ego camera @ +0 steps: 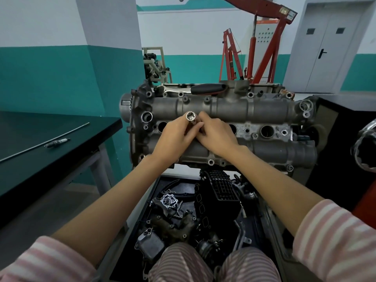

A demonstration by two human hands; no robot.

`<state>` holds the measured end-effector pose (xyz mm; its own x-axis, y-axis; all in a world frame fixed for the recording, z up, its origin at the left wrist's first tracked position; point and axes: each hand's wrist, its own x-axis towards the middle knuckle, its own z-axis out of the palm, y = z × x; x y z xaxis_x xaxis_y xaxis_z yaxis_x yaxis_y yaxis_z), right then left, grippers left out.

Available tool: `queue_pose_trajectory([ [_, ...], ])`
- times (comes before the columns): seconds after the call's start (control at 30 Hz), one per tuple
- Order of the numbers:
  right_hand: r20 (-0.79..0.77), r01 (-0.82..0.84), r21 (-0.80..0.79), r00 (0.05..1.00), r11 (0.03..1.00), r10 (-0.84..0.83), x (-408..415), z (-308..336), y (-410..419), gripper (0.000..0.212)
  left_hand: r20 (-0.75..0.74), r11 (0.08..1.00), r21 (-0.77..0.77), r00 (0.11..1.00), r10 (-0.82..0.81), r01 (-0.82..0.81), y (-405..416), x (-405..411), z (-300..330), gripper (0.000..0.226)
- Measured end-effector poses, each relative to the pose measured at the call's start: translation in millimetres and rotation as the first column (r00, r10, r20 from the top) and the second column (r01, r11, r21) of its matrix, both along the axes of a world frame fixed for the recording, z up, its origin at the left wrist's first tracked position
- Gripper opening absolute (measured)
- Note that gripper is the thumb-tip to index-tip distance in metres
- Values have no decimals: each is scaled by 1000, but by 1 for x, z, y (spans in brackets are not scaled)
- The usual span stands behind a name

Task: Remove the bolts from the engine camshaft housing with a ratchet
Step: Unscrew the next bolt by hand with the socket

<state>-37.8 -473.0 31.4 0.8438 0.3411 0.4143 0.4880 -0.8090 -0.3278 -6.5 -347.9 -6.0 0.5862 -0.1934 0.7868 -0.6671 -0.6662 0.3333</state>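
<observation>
The grey camshaft housing (234, 107) lies across the engine in front of me, with bolt holes along its edges. My left hand (175, 137) holds a silver socket (190, 117) upright over the housing's middle, its open end facing up. My right hand (216, 135) touches the socket from the right with its fingertips, and what the fingers grip is hidden. The ratchet (195, 88), with a chrome head and a black and red handle, rests untouched on the far edge of the engine.
A black tray (156, 192) under the engine holds several removed engine parts. On the black workbench (40, 155) at left lie a spark plug (57, 142) and a thin rod (77, 128). A red engine hoist (262, 43) stands behind. A dark cabinet (335, 139) is at right.
</observation>
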Motion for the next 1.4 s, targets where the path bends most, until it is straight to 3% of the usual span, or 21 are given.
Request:
queue_pose_trajectory([
  [0.27, 122, -7, -58, 992, 998, 14, 33, -18, -1, 28, -65, 994, 86, 996, -57, 62, 8, 8, -1, 24],
  [0.47, 135, -60, -48, 989, 997, 66, 54, -28, -7, 20, 51, 998, -56, 999, 18, -15, 1, 5, -14, 28],
  [0.6, 119, -60, 97, 992, 993, 49, 59, -29, -8, 25, 32, 964, -253, 995, 96, -85, -6, 8, -16, 27],
  [0.7, 90, -61, 168, 995, 984, 46, 61, -30, -9, 23, 15, 948, -303, 995, 103, -94, -9, 7, -17, 33],
  [0.97, 120, -75, 175, 991, 982, 55, 64, -34, -11, 15, 50, 989, -139, 997, 60, -53, -8, 0, -22, 23],
  [1.23, 141, -86, 191, 988, 978, 59, 68, -36, -12, 20, 5, 933, -338, 991, 132, -122, -13, 7, -20, 26],
  [1.4, 140, -87, 179, 988, 980, 62, 68, -38, -13, 15, 19, 952, -290, 993, 112, -102, -14, 0, -19, 23],
])
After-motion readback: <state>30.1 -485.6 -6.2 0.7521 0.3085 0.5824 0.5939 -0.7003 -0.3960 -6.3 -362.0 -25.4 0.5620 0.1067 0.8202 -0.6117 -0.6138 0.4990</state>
